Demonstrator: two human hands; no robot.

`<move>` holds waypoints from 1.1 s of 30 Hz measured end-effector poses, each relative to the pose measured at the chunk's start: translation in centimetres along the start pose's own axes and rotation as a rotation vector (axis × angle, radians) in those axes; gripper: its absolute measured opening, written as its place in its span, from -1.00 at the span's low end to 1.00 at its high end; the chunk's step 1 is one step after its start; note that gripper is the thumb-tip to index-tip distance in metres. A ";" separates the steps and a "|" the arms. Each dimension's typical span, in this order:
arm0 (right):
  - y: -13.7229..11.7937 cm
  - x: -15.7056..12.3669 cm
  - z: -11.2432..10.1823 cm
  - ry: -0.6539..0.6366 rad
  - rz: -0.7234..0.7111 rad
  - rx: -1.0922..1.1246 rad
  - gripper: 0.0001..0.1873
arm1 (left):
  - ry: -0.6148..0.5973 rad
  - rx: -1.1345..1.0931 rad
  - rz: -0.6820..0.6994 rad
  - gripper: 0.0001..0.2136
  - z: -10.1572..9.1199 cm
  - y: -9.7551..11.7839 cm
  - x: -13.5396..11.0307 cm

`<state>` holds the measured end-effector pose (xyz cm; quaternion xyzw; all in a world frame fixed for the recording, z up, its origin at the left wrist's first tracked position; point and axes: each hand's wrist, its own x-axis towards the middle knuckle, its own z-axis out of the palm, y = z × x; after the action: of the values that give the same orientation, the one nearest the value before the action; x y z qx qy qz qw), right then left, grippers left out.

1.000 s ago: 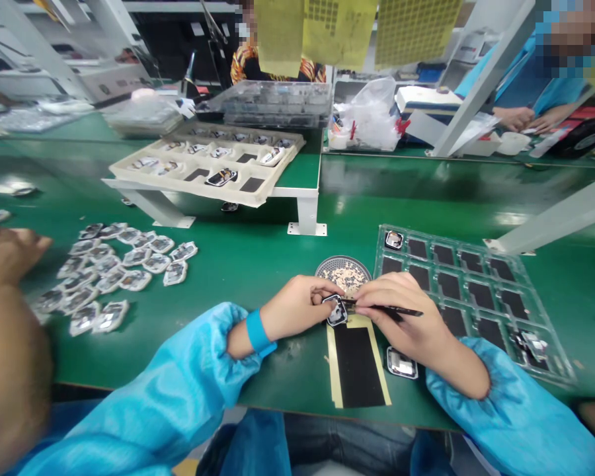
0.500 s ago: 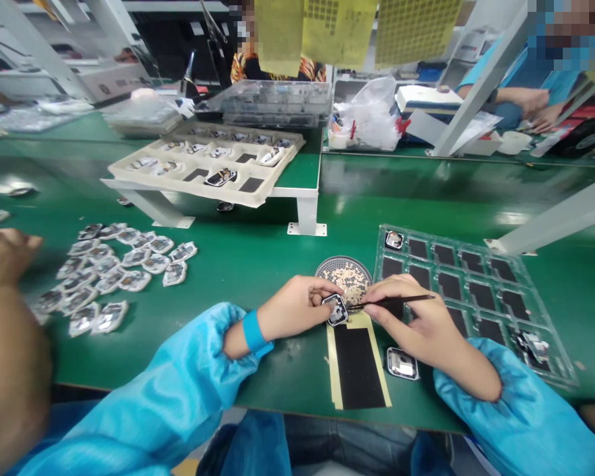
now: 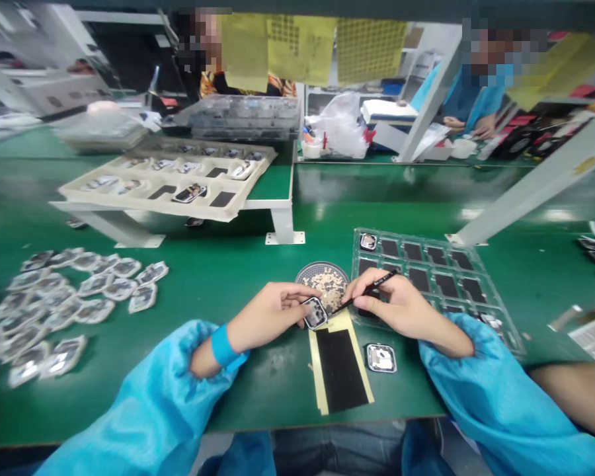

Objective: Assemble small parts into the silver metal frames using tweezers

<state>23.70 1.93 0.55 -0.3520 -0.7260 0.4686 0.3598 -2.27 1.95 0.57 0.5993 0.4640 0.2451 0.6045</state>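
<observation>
My left hand [image 3: 270, 314] pinches a small rounded-square watch housing [image 3: 315, 313] with a dark rim and silver inside, tilted up above the green table. In my right hand [image 3: 394, 301] are black tweezers [image 3: 371, 285], their tips at the housing's right edge. Just behind both hands sits a round grey dish [image 3: 305, 271] of small beige pieces. Below them a black pad [image 3: 341, 370] edged with yellow tape lies flat. Another watch housing [image 3: 381, 357] rests to the right of the pad, apart from my hands.
A clear tray [image 3: 496, 291] with dark compartments lies at right. Many wrapped watch parts [image 3: 94, 284] spread over the left side. A cream tray [image 3: 213, 211] stands on a raised shelf [image 3: 281, 221]. Another person's arm [image 3: 578, 393] reaches in at the right edge; people sit across the bench.
The view has swung right, so things appear farther left. The tweezers now tilt more steeply, tips still at the housing. The neighbour's arm at left has left view; one shows more at right.
</observation>
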 end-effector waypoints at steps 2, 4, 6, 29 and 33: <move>0.0 0.5 -1.0 0.076 -0.014 0.125 -0.76 | 0.015 -0.062 0.019 -0.64 0.0 0.1 0.0; -0.1 1.1 -2.3 0.239 -0.052 0.247 -0.68 | 0.041 -0.126 0.059 -0.58 0.1 0.1 0.0; -0.6 1.3 -4.0 0.443 -0.078 0.274 -0.66 | 0.053 -0.154 0.081 -0.55 0.2 0.1 -0.1; 0.2 -10.9 -12.2 0.227 1.063 -1.316 -0.70 | 0.094 0.054 0.084 -0.64 1.4 -0.7 -0.6; -1.4 -11.3 -12.4 0.248 1.026 -1.357 -0.80 | 0.076 -0.035 0.086 -0.66 1.9 -0.7 -0.6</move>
<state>39.64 -2.78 3.46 -0.8245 -0.5554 -0.0039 -0.1080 -1.15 0.36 -0.16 0.5982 0.4561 0.3013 0.5860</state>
